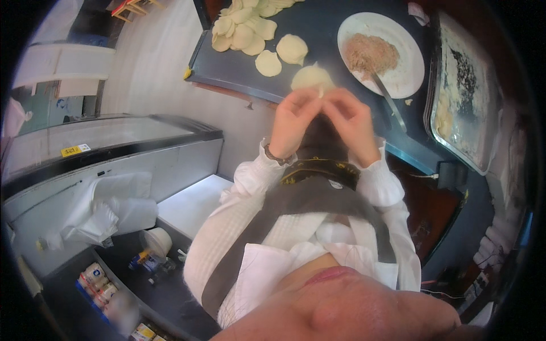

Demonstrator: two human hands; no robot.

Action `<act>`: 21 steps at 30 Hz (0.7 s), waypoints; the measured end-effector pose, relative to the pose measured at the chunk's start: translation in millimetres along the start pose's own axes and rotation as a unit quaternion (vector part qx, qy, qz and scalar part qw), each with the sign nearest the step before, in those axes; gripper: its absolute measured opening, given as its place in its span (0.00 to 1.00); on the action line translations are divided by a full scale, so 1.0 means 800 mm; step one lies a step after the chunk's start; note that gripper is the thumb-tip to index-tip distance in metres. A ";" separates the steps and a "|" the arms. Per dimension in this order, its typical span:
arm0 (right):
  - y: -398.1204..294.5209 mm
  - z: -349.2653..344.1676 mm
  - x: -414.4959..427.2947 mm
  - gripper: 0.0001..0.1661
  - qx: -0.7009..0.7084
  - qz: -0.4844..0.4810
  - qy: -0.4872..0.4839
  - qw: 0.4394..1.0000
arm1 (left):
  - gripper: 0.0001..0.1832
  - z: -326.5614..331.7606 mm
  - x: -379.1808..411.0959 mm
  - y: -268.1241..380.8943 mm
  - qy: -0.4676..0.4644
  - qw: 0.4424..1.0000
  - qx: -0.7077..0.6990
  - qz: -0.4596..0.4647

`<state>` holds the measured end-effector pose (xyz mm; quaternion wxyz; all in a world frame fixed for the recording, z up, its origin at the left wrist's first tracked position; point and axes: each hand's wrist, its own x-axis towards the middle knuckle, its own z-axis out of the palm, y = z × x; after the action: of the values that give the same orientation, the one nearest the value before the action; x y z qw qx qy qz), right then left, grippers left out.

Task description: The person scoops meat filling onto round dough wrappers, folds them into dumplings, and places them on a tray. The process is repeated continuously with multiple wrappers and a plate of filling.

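My left hand (294, 121) and my right hand (349, 123) meet at their fingertips over the near edge of the dark table (239, 72). Between them they pinch a small pale piece of dough (321, 91), mostly hidden by the fingers. Just beyond the fingertips is a round dough wrapper (312, 76); whether it touches them I cannot tell. Two more flat spots of dough, a single wrapper (268, 63) and a small stack of wrappers (292, 49), lie farther left. To the right, a white oval plate (409, 55) holds minced filling (371, 53), with a metal utensil (390, 104) resting in it.
A large pile of wrappers (241, 27) lies at the table's far left. On the right stands a floured metal tray (463, 102) with pale dough pieces (444, 115) along one side. A glass-topped chest freezer (128, 153) and plastic bags (123, 204) are at left.
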<state>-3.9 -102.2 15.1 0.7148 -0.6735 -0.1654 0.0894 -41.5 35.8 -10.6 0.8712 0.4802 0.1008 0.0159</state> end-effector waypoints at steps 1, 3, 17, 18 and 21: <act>0.001 -0.001 0.001 0.06 0.006 0.006 -0.003 1.000 | 0.12 0.000 0.001 0.001 -0.007 1.000 0.020 0.010; 0.006 -0.005 0.001 0.05 0.019 0.020 -0.010 1.000 | 0.12 -0.001 0.003 0.002 -0.012 1.000 -0.024 -0.008; 0.028 0.027 0.010 0.09 0.301 0.093 0.131 0.940 | 0.20 -0.012 0.016 0.006 0.004 0.961 -0.271 -0.059; 0.028 0.030 0.008 0.10 0.258 0.085 0.125 0.954 | 0.20 -0.016 0.016 0.004 0.006 0.962 -0.265 -0.057; 0.044 0.031 0.014 0.12 0.153 0.044 0.105 0.982 | 0.20 -0.040 0.025 0.001 0.017 0.959 -0.282 -0.025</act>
<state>1.5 -72.6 -17.8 0.8180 -0.5688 -0.0445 0.0735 -27.9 65.7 -29.9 0.9696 0.2116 0.1194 0.0302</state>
